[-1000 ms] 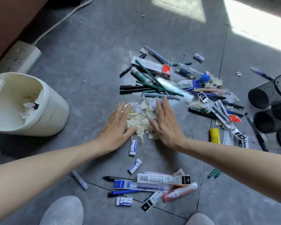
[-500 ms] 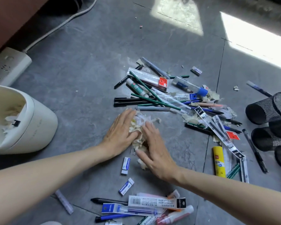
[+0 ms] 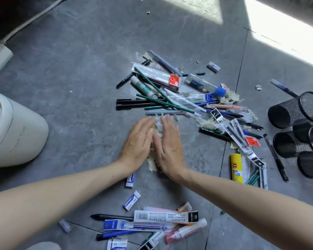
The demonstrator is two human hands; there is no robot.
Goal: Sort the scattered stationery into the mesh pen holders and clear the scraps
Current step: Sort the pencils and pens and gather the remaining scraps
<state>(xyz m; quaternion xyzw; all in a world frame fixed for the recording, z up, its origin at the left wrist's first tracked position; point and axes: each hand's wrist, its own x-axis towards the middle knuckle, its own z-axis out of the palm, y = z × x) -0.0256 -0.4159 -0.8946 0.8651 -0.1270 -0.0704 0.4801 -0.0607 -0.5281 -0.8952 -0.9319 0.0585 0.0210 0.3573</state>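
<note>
My left hand [image 3: 137,141] and my right hand [image 3: 169,147] lie side by side on the grey floor, pressed together over a small heap of pale paper scraps [image 3: 153,164]. Most of the heap is hidden between and under my palms. Just beyond my fingertips lies a grey pen [image 3: 165,112] at the near edge of a tangled pile of pens and pencils [image 3: 163,98]. More torn scraps [image 3: 229,96] are mixed into that pile on its right. Black mesh pen holders [image 3: 296,110] lie on their sides at the right edge.
A cream waste bin [image 3: 16,138] lies tipped at the left. Two white erasers [image 3: 131,200] sit near my left wrist. Packaged refills and pens [image 3: 152,220] lie near the bottom edge. A yellow glue stick [image 3: 236,167] and a black pen [image 3: 276,157] are on the right.
My hands have closed in from either side, squeezing the scraps into a tighter heap between them. The view has shifted, so the bin sits further left.
</note>
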